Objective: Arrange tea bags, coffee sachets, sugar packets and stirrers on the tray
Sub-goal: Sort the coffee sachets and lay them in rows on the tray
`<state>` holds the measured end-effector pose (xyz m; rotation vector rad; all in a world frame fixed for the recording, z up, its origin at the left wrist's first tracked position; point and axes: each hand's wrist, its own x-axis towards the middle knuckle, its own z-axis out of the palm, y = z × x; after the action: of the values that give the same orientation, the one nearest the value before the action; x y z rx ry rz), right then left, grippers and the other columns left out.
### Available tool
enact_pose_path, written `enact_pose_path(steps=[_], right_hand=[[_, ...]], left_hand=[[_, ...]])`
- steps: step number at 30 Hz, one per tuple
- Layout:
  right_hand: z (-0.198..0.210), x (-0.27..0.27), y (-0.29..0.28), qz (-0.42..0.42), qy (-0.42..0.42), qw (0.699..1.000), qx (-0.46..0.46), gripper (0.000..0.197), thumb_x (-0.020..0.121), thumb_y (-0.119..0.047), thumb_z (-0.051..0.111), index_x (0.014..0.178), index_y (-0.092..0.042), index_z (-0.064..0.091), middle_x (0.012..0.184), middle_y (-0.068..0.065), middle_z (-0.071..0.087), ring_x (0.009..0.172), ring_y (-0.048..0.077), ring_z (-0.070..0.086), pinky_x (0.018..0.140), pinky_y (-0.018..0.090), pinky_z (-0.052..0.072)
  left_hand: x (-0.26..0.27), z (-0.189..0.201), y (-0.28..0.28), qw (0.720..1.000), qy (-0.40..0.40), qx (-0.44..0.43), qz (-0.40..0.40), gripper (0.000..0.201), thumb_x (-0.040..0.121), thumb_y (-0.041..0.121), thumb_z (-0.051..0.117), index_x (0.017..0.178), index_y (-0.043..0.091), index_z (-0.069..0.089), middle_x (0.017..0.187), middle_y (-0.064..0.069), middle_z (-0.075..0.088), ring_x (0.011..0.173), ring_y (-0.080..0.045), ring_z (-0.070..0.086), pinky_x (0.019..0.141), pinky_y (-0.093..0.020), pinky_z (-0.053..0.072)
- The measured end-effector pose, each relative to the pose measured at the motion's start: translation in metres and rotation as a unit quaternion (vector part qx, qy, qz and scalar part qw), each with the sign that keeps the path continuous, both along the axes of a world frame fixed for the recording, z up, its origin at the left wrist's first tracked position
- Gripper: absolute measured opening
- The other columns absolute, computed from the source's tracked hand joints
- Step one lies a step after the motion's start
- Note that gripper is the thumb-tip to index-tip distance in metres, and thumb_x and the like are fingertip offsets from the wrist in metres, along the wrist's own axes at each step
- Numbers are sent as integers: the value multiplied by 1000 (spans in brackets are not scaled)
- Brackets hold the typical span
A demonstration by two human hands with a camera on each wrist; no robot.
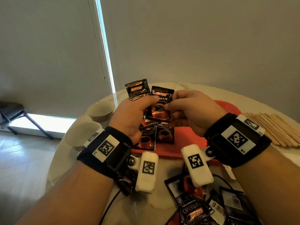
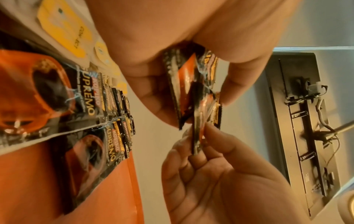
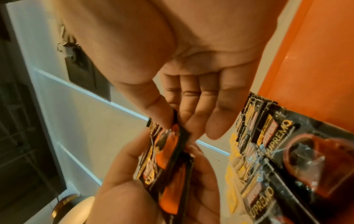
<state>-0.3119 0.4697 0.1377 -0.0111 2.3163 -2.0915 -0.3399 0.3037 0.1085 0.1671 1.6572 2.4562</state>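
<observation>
Both hands, left hand (image 1: 129, 117) and right hand (image 1: 193, 111), pinch sachets (image 1: 159, 103) at frame centre; 2 lie on the tray (image 1: 191, 143); stirrers (image 1: 274, 127), right, wait.

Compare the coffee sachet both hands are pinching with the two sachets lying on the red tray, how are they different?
The pinched sachet hangs upright in the air, while the tray sachets lie flat on the red tray. The left hand and right hand grip the pinched sachet; nothing touches the tray sachets. All share the same black wrapper with a red cup.
</observation>
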Motion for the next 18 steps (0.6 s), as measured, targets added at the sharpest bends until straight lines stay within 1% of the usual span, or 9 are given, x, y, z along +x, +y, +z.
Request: enact_pose_path(steps=[1, 3, 5, 6, 8, 10, 12, 15, 18], right_hand=[[0, 0, 1, -7, -8, 1000, -12, 18, 91, -4, 69, 76, -12, 66, 69, 9, 60, 54, 19, 59, 64, 40, 60], [1, 0, 1, -17, -9, 1000, -22, 13, 94, -10, 68, 81, -10, 70, 73, 10, 59, 57, 19, 59, 64, 40, 60], [1, 0, 3, -24, -5, 999, -28, 8, 95, -7, 66, 88, -7, 71, 78, 10, 64, 61, 17, 60, 62, 37, 58], [1, -1, 5, -27, -5, 999, -36, 9, 95, -3, 65, 87, -7, 69, 77, 9, 65, 61, 15, 60, 61, 35, 57], [0, -1, 11, -43, -9, 997, -65, 15, 93, 4, 63, 84, -8, 64, 70, 6, 63, 58, 14, 60, 60, 31, 57], [-6, 0, 21, -71, -31, 994, -77, 16, 90, 7, 65, 84, -8, 63, 66, 6, 63, 55, 15, 61, 60, 31, 57], [-17, 0, 30, -85, -78, 992, -45, 14, 88, 5, 68, 84, -7, 65, 66, 7, 65, 55, 16, 63, 61, 32, 57], [-33, 3, 38, -68, -167, 983, 28, 10, 85, 2, 72, 82, -5, 68, 69, 12, 66, 60, 20, 64, 62, 34, 57], [-41, 4, 38, -54, -210, 975, 54, 8, 85, 2, 73, 86, -4, 68, 71, 13, 69, 63, 20, 67, 62, 33, 57]], left_hand=[[-1, -2, 0, 1000, 13, -6, 6, 40, 85, 16, 76, 122, 2, 69, 113, -25, 74, 106, -46, 72, 98, -62, 56], [-2, -2, 0, 999, 30, -20, 19, 38, 78, 14, 78, 114, 4, 72, 112, -25, 75, 107, -47, 72, 98, -69, 54], [-1, -1, 1, 999, 37, -29, 25, 34, 77, 15, 80, 109, 6, 74, 110, -23, 76, 106, -46, 73, 98, -70, 53], [0, 0, 1, 999, 37, -30, 25, 31, 78, 15, 81, 108, 7, 74, 109, -22, 76, 106, -45, 73, 97, -70, 54], [-1, 1, -1, 999, 26, -24, 34, 24, 84, 19, 80, 105, 8, 74, 104, -19, 78, 101, -42, 75, 94, -63, 58], [-3, 3, -5, 998, 2, -5, 58, 16, 91, 19, 73, 103, 9, 70, 87, -11, 76, 84, -30, 77, 76, -46, 64], [-4, 5, -8, 997, -18, 15, 75, 13, 96, 17, 66, 105, 9, 65, 77, -7, 73, 70, -21, 74, 63, -35, 61], [-2, 11, -9, 995, -30, 43, 86, 9, 97, 14, 62, 104, 7, 62, 72, -6, 72, 63, -20, 73, 56, -31, 59], [-1, 12, -10, 995, -20, 39, 86, 6, 99, 13, 60, 102, 9, 63, 72, -5, 73, 65, -19, 74, 54, -29, 58]])
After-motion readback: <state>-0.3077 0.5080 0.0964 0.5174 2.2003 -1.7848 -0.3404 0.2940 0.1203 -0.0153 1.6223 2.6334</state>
